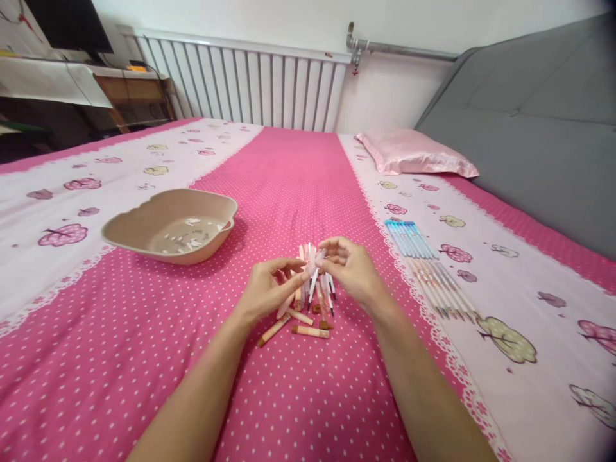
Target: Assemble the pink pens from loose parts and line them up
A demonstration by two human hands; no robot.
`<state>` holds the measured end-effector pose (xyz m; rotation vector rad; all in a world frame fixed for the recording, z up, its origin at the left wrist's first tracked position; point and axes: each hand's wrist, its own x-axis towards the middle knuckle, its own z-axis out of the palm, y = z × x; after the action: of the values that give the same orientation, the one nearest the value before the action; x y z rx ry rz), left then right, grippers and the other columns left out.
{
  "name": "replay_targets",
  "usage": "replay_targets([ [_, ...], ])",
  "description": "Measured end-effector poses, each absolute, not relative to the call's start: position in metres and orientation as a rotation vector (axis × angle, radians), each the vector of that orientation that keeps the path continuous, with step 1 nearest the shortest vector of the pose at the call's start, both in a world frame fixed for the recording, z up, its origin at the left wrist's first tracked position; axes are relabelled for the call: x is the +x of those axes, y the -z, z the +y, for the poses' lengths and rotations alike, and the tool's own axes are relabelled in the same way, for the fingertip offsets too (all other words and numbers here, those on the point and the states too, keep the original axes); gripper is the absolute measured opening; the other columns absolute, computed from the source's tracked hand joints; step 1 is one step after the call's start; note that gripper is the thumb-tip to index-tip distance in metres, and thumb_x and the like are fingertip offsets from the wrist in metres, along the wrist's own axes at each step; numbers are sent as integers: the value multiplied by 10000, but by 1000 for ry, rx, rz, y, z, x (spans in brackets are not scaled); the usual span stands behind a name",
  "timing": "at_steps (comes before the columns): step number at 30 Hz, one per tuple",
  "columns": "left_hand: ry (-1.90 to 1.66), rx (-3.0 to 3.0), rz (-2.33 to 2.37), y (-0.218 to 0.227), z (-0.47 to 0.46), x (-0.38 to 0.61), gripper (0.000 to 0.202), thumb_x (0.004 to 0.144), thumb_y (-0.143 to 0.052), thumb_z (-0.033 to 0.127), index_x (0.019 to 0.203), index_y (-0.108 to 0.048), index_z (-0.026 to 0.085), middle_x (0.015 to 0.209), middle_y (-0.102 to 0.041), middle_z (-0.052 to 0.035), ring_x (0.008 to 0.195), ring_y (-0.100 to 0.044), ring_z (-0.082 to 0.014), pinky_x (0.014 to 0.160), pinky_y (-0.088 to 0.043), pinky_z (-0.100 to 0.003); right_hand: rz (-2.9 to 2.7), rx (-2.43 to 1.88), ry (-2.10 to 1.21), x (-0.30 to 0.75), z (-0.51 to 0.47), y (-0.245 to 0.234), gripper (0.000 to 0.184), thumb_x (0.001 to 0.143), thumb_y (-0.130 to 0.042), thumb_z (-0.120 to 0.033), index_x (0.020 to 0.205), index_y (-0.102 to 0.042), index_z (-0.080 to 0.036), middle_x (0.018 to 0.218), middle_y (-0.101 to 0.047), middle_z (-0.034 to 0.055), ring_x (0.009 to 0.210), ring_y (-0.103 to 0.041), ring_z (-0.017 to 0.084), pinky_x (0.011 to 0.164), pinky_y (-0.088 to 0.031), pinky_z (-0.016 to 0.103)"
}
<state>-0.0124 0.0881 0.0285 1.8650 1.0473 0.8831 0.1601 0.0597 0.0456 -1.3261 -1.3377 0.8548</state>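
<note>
Pink polka-dot bedding (pixel 298 167) lies beneath a person's left hand (pixel 269 285) and right hand (pixel 355 269), their fingertips nearly closed, pinching a small pale piece (pixel 319 256) just above a loose pile of pen parts (pixel 324 296), between a tan basin (pixel 212 248) at left and rowed pens (pixel 411 239) at right.

both forearms are bare, reaching forward from the bottom edge and angling inward. the left hand (pixel 269 286) has its thumb (pixel 297 281) stretched toward the right, fingers curled above it in a pinch. the right hand (pixel 355 268) faces it, wrist (pixel 381 303) bent inward, fingers bent, fingertips pinched close to the left ones.
</note>
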Motion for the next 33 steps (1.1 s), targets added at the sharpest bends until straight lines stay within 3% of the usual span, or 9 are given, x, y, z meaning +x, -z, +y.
replay_targets([
  [4,-880,1849,1024,-27,87,-10,387,751,-616,398,1040,-667,146,793,-702,-48,680,-614,-156,626,-456,-238,-1323,-1184,-885,144,60,-40,221,718,-624,-173,927,-554,-182,891,-638,30,766,-637,133,722,-524,274],
  [7,-874,1780,1019,-24,89,-10,357,787,-575,397,1020,-668,143,719,-693,-38,618,-617,-149,555,-443,-220,-1439,-1165,-845,139,60,-38,234,789,-561,-204,1024,-561,-196,981,-634,41,836,-637,141,746,-520,278],
  [11,-951,1684,1037,-20,93,-11,351,800,-563,405,988,-665,126,797,-705,-71,691,-652,-181,573,-469,-233,-1640,-1458,-393,148,63,-34,342,843,-445,-135,1163,-555,-183,1129,-606,80,1036,-553,185,903,-436,330],
  [16,-1031,1679,1103,-18,96,-12,353,806,-557,394,996,-646,110,853,-710,-95,762,-668,-200,632,-492,-254,-1918,-1782,-75,160,72,-17,313,841,-402,-80,1039,-639,-132,1098,-607,116,1060,-470,240,908,-371,341],
  [23,-1010,1688,1084,-17,95,-11,339,804,-553,394,987,-646,124,854,-711,-88,771,-673,-200,642,-495,-257,-2097,-1837,-77,161,72,-12,221,856,-398,-109,904,-604,-170,964,-630,92,943,-495,221,833,-354,313],
  [33,-991,1696,1077,-15,97,-12,333,791,-560,386,979,-664,132,817,-710,-68,708,-658,-177,587,-473,-233,-2128,-1808,-133,162,69,-13,177,806,-423,-63,835,-553,-179,954,-603,75,900,-488,195,783,-352,272],
])
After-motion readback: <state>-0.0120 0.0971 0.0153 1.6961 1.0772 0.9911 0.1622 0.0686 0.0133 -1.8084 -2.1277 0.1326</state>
